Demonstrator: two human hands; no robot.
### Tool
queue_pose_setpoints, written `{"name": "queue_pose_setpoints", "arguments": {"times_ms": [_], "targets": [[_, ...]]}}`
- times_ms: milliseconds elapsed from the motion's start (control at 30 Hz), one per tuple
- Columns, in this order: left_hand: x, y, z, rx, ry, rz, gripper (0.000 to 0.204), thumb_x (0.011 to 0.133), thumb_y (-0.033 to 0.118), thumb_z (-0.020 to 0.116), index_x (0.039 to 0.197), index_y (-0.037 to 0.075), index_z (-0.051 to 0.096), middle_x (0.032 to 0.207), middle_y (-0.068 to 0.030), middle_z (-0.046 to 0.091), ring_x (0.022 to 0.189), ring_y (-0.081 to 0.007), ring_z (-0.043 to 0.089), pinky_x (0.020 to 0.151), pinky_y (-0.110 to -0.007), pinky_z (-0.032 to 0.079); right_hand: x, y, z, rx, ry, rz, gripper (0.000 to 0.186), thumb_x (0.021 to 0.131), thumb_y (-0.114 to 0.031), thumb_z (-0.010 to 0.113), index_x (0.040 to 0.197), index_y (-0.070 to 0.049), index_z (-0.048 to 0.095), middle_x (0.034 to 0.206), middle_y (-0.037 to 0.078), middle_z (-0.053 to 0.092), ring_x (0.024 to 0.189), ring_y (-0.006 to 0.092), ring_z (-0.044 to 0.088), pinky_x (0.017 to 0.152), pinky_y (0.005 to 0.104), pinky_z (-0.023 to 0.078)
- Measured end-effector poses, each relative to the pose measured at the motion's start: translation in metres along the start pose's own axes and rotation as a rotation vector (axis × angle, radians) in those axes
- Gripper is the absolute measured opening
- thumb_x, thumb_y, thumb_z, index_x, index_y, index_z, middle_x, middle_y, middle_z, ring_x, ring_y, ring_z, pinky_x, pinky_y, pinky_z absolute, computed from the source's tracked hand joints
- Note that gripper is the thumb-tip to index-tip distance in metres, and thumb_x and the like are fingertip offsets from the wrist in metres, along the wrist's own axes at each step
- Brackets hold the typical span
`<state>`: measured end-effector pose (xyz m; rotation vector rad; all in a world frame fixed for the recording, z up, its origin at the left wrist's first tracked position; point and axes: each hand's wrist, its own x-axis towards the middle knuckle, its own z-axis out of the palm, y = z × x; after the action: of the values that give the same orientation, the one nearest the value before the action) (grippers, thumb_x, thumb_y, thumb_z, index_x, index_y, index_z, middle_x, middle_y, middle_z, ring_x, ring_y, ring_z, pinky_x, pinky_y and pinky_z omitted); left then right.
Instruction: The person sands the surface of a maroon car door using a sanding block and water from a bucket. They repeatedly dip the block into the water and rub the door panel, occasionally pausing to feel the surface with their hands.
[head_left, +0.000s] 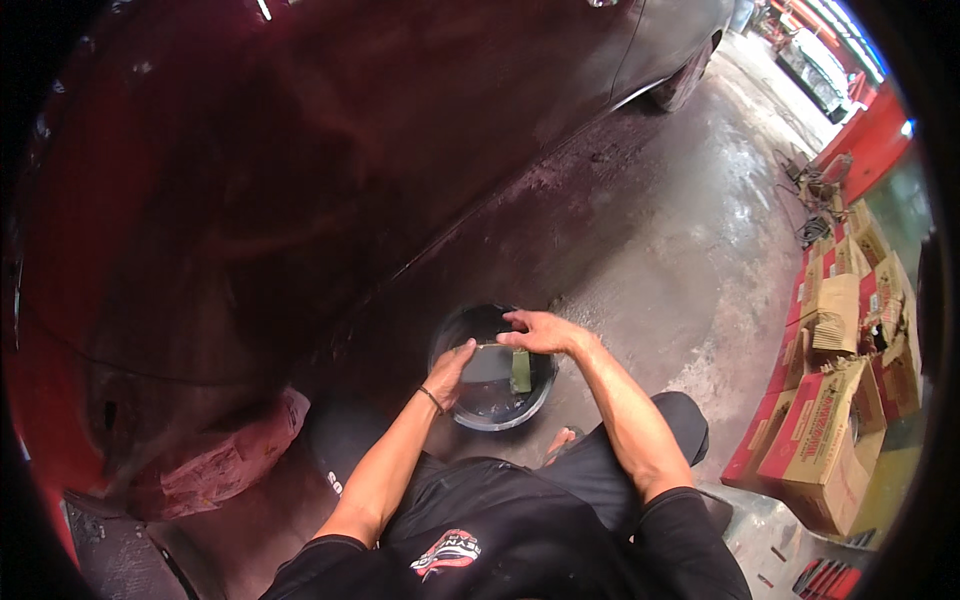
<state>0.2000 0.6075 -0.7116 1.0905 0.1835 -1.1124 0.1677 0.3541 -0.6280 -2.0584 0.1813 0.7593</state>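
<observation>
Both left hand [448, 376] and right hand [548, 333] at a dark bucket [505, 424]; green strip [521, 371] just below the latter, within bucket's outline; fingers [522, 341] partly hidden, grasping or released, cannot tell; bucket's depths murky.

Car workshop: dark-red car [300, 180], stained grey floor [690, 260], cardboard boxes [812, 432] (some open).
</observation>
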Motion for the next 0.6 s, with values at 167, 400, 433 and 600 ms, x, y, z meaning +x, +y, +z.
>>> {"name": "queue_pose_setpoints", "arguments": {"times_ms": [167,400,433,600], "targets": [[0.01,0.026,0.025,-0.197,-0.187,0.147,0.035,0.105,0.039,0.071,0.126,0.011,0.07,0.118,-0.0052,0.073,0.11,-0.021,0.07,0.098,-0.045,0.057,0.0,0.018,0.048,1.074,-0.135,0.038,0.07,0.101,-0.054,0.071,0.155,-0.014,0.052,0.155,0.011,0.055,0.146,0.0319,0.048,0.116,0.0664,0.042],[0.041,0.083,0.067,0.684,-0.1,0.363,0.036,0.1,0.04,0.074,0.107,0.005,0.075,0.104,-0.0061,0.075,0.101,-0.0228,0.071,0.085,-0.041,0.055,-0.005,0.004,0.064,1.586,0.093,-0.202,0.047,0.11,-0.042,0.06,0.147,-0.014,0.055,0.141,0.009,0.061,0.13,0.0309,0.061,0.103,0.0605,0.058],[0.044,0.105,0.082,0.883,0.028,0.433,0.037,0.097,0.04,0.076,0.103,0.003,0.076,0.099,-0.0083,0.076,0.097,-0.0229,0.072,0.081,-0.04,0.055,-0.003,-0.004,0.052,1.609,0.191,-0.169,0.045,0.111,-0.042,0.058,0.144,-0.012,0.056,0.138,0.009,0.063,0.127,0.0306,0.064,0.101,0.0598,0.059],[0.013,0.257,0.184,1.333,0.274,1.325,0.03,0.089,0.03,0.075,0.106,0.006,0.072,0.102,-0.0178,0.074,0.097,-0.0396,0.071,0.085,-0.048,0.057,0.009,-0.077,-0.053,1.585,0.511,-0.819,0.036,0.117,-0.037,0.045,0.129,-0.007,0.061,0.119,0.01,0.069,0.107,0.0237,0.068,0.081,0.043,0.062]]}}
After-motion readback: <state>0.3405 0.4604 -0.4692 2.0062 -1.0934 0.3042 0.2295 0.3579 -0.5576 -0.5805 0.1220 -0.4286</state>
